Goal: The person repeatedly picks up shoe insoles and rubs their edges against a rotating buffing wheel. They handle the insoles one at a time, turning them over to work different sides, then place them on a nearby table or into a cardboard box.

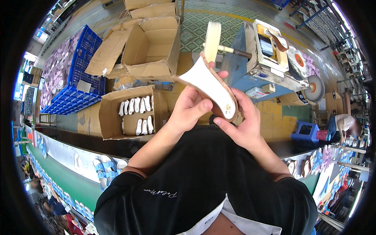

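Blue crate [80, 74]: upper left of the frame, its far end bent by the lens; the pale pieces heaped beside it are too small to tell apart.
Open carton [129, 113]: centre left, on the floor, white insoles [137, 111] lying in rows inside; its near wall hides the lower rows.
Left hand [192, 107]: centre of the frame, forearm rising from the lower edge, fingers curled behind the sole and the thumb laid across its near side (the fingertips behind are hidden). Grip clamped on the sole.
Shoe sole [211, 88]: centre, just above the hands, white face toward the camera, brown edge along its right, tilted from upper left to lower right; its upper tip touches or nearly touches the buffing wheel [212, 41], I cannot tell which.
Right hand [241, 125]: just right of centre, thumb pressed at the sole's lower end, fingers wrapped behind. Grip closed on the sole.
Machine [270, 55]: upper right, cluttered, partly cut by the dark rim.
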`<control>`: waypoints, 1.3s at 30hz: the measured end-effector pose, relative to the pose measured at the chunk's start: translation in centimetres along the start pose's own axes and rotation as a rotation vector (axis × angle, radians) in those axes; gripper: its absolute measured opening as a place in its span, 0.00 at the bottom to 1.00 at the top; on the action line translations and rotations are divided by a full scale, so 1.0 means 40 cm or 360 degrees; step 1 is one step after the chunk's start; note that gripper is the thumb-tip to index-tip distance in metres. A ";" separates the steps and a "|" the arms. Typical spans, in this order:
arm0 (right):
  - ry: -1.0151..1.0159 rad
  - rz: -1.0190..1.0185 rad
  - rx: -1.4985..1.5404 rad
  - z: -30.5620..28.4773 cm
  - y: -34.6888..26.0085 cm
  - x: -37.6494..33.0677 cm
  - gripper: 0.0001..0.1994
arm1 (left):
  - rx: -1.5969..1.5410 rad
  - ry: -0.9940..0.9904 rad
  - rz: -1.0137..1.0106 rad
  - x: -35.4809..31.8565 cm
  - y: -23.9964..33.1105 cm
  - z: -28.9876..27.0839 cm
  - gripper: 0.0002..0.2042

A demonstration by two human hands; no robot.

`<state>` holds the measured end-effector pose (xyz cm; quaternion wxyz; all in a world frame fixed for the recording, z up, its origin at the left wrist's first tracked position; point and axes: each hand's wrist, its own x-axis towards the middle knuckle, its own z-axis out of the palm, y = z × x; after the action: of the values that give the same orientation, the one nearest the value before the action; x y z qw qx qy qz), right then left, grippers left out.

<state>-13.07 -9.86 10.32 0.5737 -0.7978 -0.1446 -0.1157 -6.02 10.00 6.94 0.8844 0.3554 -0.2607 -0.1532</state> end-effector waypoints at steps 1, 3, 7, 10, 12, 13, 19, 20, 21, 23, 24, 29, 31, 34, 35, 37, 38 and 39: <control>0.0007 0.0156 0.0265 0.009 -0.001 -0.004 0.40 | 0.0010 0.0028 -0.0011 -0.001 -0.003 -0.003 0.46; -0.0046 0.0464 0.0645 0.011 -0.001 -0.009 0.36 | 0.0101 0.0152 -0.0086 -0.006 -0.008 -0.008 0.43; -0.0102 0.0677 0.0892 -0.005 0.012 -0.008 0.33 | 0.0114 0.0279 -0.0162 -0.017 -0.011 -0.013 0.38; -0.0124 0.0743 0.1065 -0.008 0.025 -0.008 0.30 | 0.0083 0.0342 -0.0203 -0.024 -0.011 -0.013 0.36; -0.0099 0.0777 0.1105 -0.006 0.030 -0.009 0.28 | 0.0075 0.0389 -0.0224 -0.026 -0.013 -0.013 0.34; -0.0098 0.0821 0.1148 -0.005 0.032 -0.009 0.27 | 0.0080 0.0410 -0.0228 -0.026 -0.015 -0.014 0.34; -0.0173 0.0985 0.1385 -0.013 0.033 0.001 0.25 | 0.0112 0.0517 -0.0286 -0.027 -0.029 -0.023 0.34; -0.0176 0.0996 0.1425 -0.012 0.033 0.003 0.25 | 0.0114 0.0499 -0.0285 -0.028 -0.029 -0.024 0.35; -0.0114 0.1037 0.1406 -0.010 0.032 0.004 0.25 | 0.0157 0.0505 -0.0304 -0.027 -0.028 -0.025 0.35; 0.0052 0.0710 0.1000 0.014 0.031 -0.001 0.26 | 0.0226 0.0467 -0.0324 -0.027 -0.030 -0.018 0.37; 0.0106 0.0558 0.0750 0.026 0.030 -0.004 0.27 | 0.0171 0.0497 -0.0323 -0.026 -0.031 -0.012 0.37; 0.0147 -0.0185 -0.0813 0.021 0.026 0.002 0.46 | 0.0052 0.0643 -0.0329 -0.032 -0.059 0.032 0.36; 0.0005 -0.0313 -0.0733 0.017 0.016 -0.001 0.47 | -0.0160 0.0775 -0.0420 -0.027 -0.065 0.021 0.33; -0.0297 -0.0391 -0.0522 0.008 -0.004 -0.010 0.42 | -0.1057 0.0331 -0.0515 -0.011 -0.042 -0.049 0.27; -0.0302 -0.0450 -0.0405 0.007 -0.004 -0.007 0.39 | -0.1129 0.0471 -0.0558 -0.020 -0.045 -0.054 0.26; -0.0170 -0.0439 -0.0281 0.002 -0.010 -0.007 0.35 | -0.1051 0.0310 -0.0517 -0.025 -0.042 -0.070 0.27; -0.0108 -0.0437 -0.0209 0.001 -0.013 -0.006 0.33 | -0.1038 0.0205 -0.0477 -0.030 -0.038 -0.072 0.27; -0.0031 -0.0370 -0.0198 0.001 -0.013 -0.001 0.26 | -0.0978 0.0325 -0.0539 -0.031 -0.040 -0.067 0.27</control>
<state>-13.27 -9.68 10.77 0.5043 -0.8109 -0.2343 -0.1824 -5.66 10.92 3.73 0.9335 0.1247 -0.0502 -0.3323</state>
